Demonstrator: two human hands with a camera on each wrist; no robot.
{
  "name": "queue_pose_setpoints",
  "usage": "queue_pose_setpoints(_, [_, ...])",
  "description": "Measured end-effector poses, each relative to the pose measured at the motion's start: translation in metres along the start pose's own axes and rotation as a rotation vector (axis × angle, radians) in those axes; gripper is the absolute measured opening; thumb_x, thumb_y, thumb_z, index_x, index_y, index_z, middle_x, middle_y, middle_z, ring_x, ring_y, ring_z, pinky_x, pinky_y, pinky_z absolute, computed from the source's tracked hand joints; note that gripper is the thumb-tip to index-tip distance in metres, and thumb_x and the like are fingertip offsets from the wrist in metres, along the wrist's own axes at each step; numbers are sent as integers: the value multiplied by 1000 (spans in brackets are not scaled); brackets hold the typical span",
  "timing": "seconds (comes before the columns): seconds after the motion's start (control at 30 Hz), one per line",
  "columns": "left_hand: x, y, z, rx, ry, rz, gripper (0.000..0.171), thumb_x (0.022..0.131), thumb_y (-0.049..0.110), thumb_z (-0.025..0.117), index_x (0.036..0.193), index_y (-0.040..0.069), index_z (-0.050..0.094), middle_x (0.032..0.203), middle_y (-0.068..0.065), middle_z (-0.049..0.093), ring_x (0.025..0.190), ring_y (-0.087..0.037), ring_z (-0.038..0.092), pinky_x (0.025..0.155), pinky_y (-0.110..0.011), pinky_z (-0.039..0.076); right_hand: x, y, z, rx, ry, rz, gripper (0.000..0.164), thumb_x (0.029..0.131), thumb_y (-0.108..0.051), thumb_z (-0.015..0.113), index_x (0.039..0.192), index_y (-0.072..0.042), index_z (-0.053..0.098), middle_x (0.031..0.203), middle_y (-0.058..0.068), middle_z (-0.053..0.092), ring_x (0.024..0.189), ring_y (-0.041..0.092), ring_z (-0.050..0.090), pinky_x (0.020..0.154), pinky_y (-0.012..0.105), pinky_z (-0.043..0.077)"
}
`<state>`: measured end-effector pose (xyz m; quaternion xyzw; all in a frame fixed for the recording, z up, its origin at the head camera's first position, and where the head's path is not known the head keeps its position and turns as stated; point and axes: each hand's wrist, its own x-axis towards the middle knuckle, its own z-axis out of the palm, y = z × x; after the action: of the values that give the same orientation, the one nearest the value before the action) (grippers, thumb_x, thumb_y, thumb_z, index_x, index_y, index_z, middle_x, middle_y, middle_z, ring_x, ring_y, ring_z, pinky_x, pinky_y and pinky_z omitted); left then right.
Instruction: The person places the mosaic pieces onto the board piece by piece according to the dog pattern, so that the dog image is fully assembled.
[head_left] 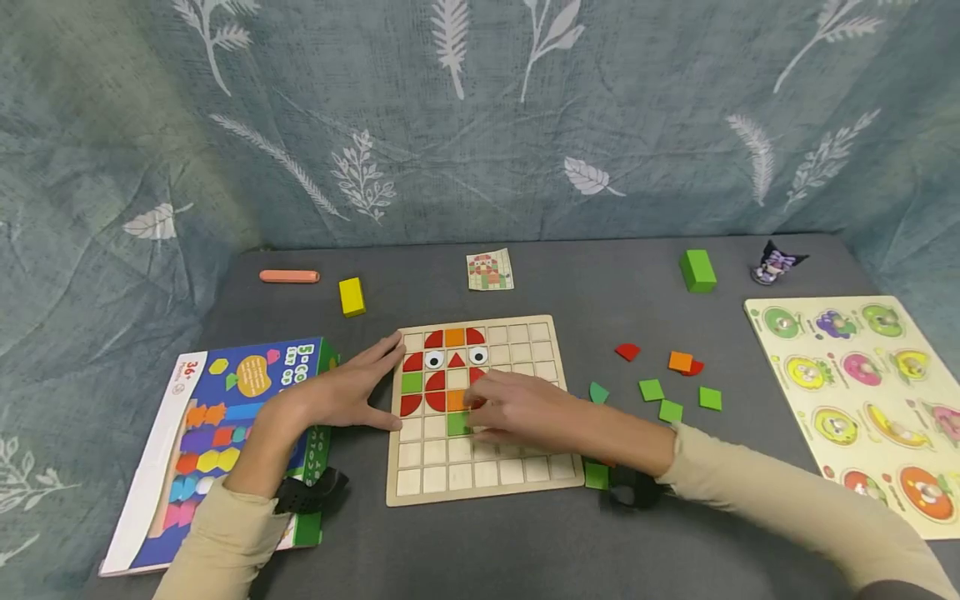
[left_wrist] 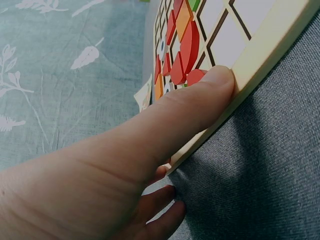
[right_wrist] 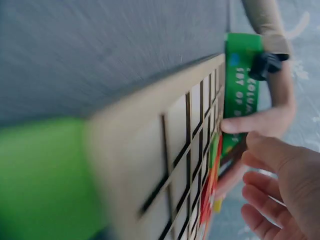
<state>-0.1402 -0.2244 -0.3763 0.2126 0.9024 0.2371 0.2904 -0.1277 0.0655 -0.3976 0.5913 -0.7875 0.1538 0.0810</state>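
A wooden grid board [head_left: 486, 475] lies in front of me, with red, orange and green tiles and two round eye pieces in its upper left part. At its left edge, my left hand [head_left: 341, 393] is spread, the thumb [left_wrist: 217, 80] resting on the rim. My right hand [head_left: 517, 408] is over the middle of the board, beside a green square tile [head_left: 457, 424]. Its fingers are loosely bent, and nothing shows between them in the right wrist view. The palm side of that hand is hidden in the head view.
Loose green squares [head_left: 651, 390], a red piece [head_left: 627, 352] and an orange square [head_left: 680, 361] lie right of the board. A small picture card [head_left: 490, 270] lies behind it. A blue box [head_left: 285, 354] stands left; a fruit puzzle [head_left: 810, 337] lies right.
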Motion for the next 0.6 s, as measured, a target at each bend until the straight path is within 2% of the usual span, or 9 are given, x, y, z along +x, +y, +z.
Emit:
queue_pose_setpoints(0.17, [-2,-1,2,-4,1,4,107,83,45,74,155,0,8,164,-18,-5,149,-44,3,114,-62,22,-62,-5,-10,50,82,11,20,86,-25,74,104,-16,73,106,-2,66,94,10,60,82,22,51])
queue_pose_setpoints(0.33, [-2,0,2,-3,-1,8,107,83,45,73,155,-1,8,164,-19,-5,149,-44,3,114,-63,21,-118,-14,-13,79,141,63,21,86,-29,74,104,-20,73,108,-5,64,94,6,57,83,21,44])
queue_pose_setpoints(0.47, [-2,0,1,1,-2,5,107,83,45,73,155,-1,8,164,-19,-5,149,-45,3,114,-63,21,-141,-17,-14,62,174,64,20,86,-31,74,103,-20,74,109,-5,65,96,7,57,84,22,43])
queue_pose_setpoints(0.6, [0,0,1,-3,-5,8,107,84,45,73,155,-1,8,163,-19,-5,149,-45,3,114,-63,21,-149,-18,-13,50,205,38,18,85,-30,75,100,-19,74,109,-4,65,98,9,58,85,24,45])
